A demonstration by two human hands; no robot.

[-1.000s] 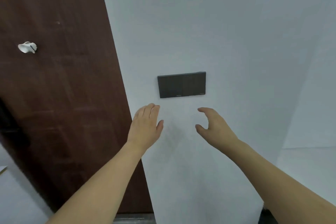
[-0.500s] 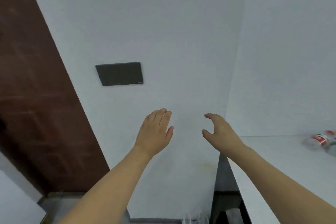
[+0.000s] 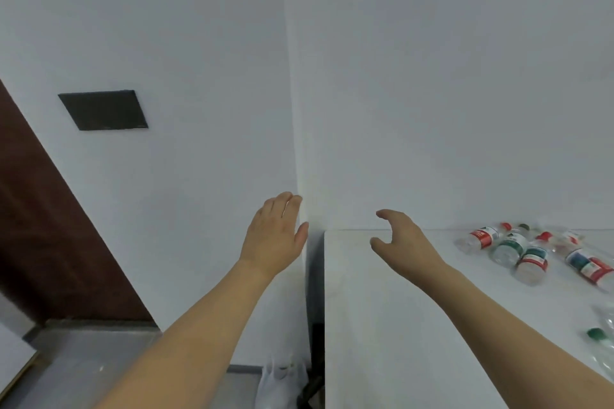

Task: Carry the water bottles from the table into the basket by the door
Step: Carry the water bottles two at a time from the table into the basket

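Observation:
Several clear water bottles [image 3: 518, 247] with red and green labels lie on their sides at the far right of the white table [image 3: 398, 325]. Another bottle with a green cap [image 3: 598, 334] shows at the right edge. My left hand [image 3: 274, 236] is raised in front of the wall, left of the table, fingers straight and empty. My right hand [image 3: 400, 241] hovers over the table's far left corner, fingers loosely curved, holding nothing, well left of the bottles. No basket is in view.
A dark brown door [image 3: 43, 226] stands at the left, with a black wall panel [image 3: 104, 109] beside it. A white plastic bag [image 3: 282, 382] sits on the grey floor beside the table's left edge. The walls meet in a corner behind my hands.
My view has swung to the right: the door and panel slid left, and the table with its bottles came into sight. Both hands stay raised and empty.

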